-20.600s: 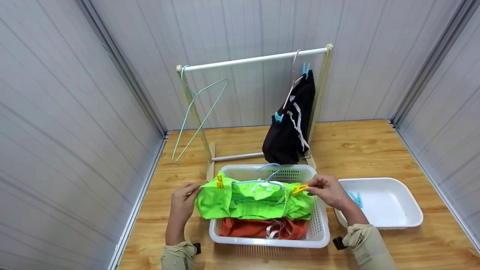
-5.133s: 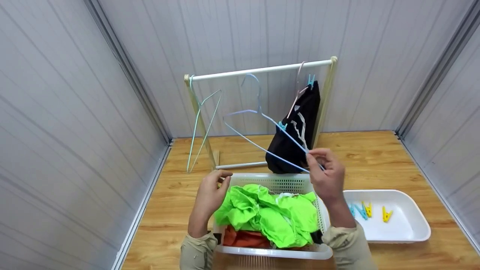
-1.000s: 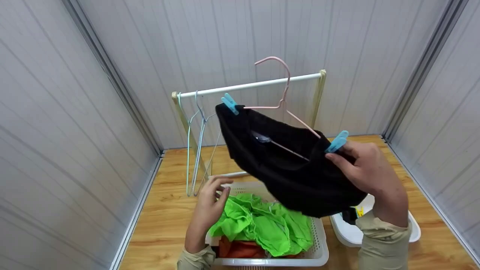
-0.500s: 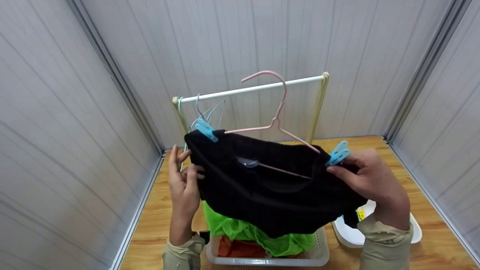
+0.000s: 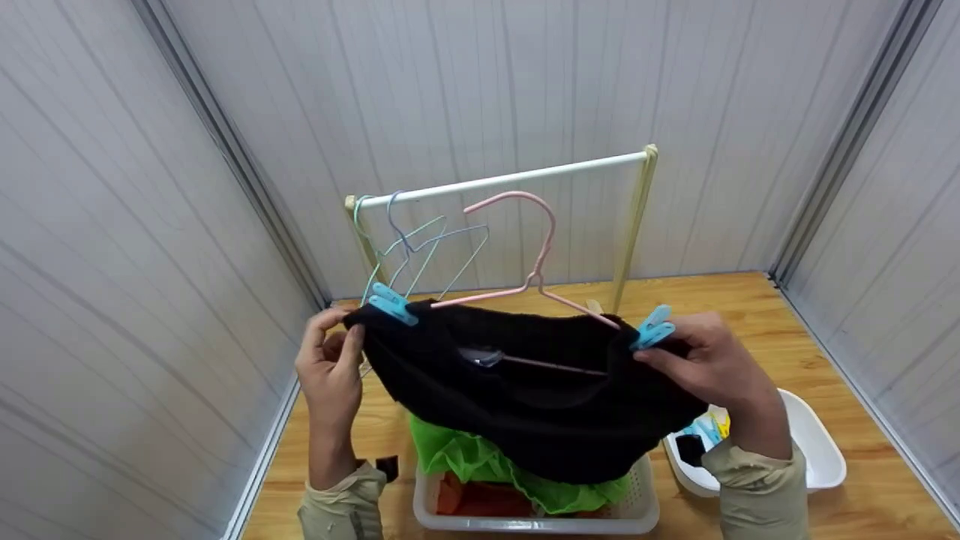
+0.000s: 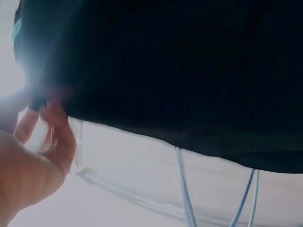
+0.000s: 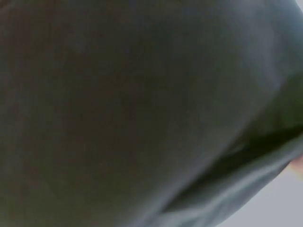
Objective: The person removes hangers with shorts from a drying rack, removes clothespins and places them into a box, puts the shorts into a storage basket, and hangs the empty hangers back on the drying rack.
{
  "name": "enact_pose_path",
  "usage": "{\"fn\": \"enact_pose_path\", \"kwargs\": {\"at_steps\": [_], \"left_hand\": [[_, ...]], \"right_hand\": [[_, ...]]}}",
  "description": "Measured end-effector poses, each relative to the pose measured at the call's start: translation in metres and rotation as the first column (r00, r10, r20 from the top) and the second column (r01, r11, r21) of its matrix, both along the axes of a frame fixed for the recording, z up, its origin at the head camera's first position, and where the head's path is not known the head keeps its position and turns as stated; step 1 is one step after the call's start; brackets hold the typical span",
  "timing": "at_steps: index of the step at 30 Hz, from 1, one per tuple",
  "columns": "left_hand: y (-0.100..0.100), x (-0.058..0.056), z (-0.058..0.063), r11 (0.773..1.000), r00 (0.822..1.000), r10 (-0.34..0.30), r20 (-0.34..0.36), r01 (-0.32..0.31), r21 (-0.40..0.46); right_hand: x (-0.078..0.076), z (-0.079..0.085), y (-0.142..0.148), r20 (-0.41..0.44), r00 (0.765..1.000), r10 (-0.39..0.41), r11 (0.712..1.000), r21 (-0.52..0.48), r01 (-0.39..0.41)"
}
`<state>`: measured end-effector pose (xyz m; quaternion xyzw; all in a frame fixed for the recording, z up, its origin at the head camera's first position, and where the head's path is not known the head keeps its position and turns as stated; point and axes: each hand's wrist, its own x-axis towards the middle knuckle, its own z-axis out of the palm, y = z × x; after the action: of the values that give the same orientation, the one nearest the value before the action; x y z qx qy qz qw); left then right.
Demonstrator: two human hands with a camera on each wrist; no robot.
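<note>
Materials, left to right. Left hand (image 5: 328,367): fingers bent against the thumb, pinching the left top corner of the black garment (image 5: 525,435). Next, left clothespin (image 5: 392,304): glossy blue plastic, clipped on the top edge. Black garment: matte, soft, sagging in a rounded curve, held up between both hands above the near basket (image 5: 536,525). Pink hanger (image 5: 535,277): slim, smooth, hook curving over to the left, shoulders running down into the garment. Right clothespin (image 5: 654,328): same blue plastic, tilted. Right hand (image 5: 712,360): thumb in front, fingers behind, pinching the cloth beside that pin; contact with the pin itself, cannot tell.

Counts: hands, 2; clothespins on black cloth, 2; hangers, 3; cloth pieces, 3; basket, 1; tray, 1.

Surroundings, left to right. Far left: mint hanger (image 5: 381,253) and blue hanger (image 5: 409,247), thin, hooked on the white rod (image 5: 517,178); lower parts behind black cloth. Near centre, in the perforated white plastic basket: crinkled green garment (image 5: 480,457) over orange-red cloth (image 5: 487,499), both partly blocked from view. Near right: shallow white tray (image 5: 817,450), round-cornered, blue and yellow pegs (image 5: 705,431) inside; right sleeve (image 5: 761,491) in the way, peg count uncertain. In right wrist view, mostly blurred dark cloth.
</note>
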<state>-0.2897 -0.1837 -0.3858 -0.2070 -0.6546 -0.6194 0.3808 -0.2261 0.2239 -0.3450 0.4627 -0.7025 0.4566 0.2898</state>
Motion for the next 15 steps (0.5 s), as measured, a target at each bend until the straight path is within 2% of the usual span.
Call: {"fn": "enact_pose_path", "kwargs": {"at_steps": [2,6,9,13,15], "left_hand": [[-0.005,0.0,-0.001,1.0,1.0,-0.016,-0.005,0.016,0.006],[-0.013,-0.002,-0.009,0.999,0.999,-0.039,-0.011,0.039,-0.002],[-0.016,-0.003,-0.017,0.999,0.999,-0.041,-0.008,0.041,0.003],[-0.02,-0.003,-0.029,1.0,1.0,-0.01,0.006,0.01,-0.024],[-0.019,0.002,-0.028,0.999,1.0,0.011,0.014,-0.01,-0.049]], "right_hand": [[-0.003,-0.006,-0.001,0.004,1.0,-0.016,1.0,0.003,0.016],[-0.012,-0.02,-0.002,0.029,0.993,-0.114,0.993,0.022,0.113],[-0.02,-0.037,-0.003,0.075,0.982,-0.176,0.984,0.03,0.174],[-0.035,-0.071,-0.001,0.146,0.95,-0.277,0.96,0.086,0.267],[-0.041,-0.087,0.0,0.179,0.926,-0.333,0.94,0.137,0.312]]}}
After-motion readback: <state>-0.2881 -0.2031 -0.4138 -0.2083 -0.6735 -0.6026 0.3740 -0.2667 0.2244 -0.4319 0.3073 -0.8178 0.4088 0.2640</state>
